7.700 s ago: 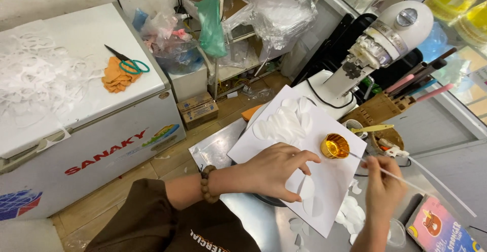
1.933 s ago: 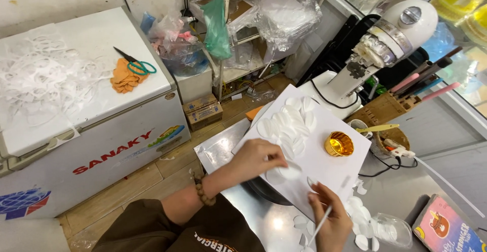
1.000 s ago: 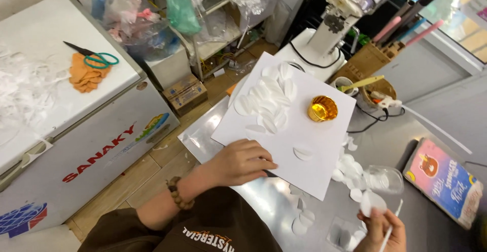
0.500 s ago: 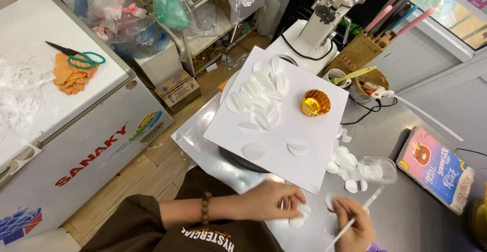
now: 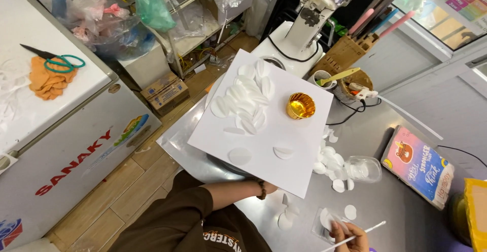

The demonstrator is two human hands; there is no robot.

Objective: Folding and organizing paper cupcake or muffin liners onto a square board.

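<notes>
A steel table point(image 5: 406, 216) is seen filling the lower right. On it a large white board point(image 5: 269, 130) is laid, with a heap of white discs point(image 5: 246, 100) at its 11 o'clock and a gold foil cup point(image 5: 300, 105) at 1 o'clock. At 3 o'clock of the board loose discs point(image 5: 327, 163) and a clear cup point(image 5: 364, 169) are found. The left hand point(image 5: 269, 187) is tucked under the board's 6 o'clock edge; its fingers cannot be told. At 5 o'clock the right hand point(image 5: 350, 236) is closed on a thin white stick point(image 5: 362, 231), touching a disc point(image 5: 327, 217).
</notes>
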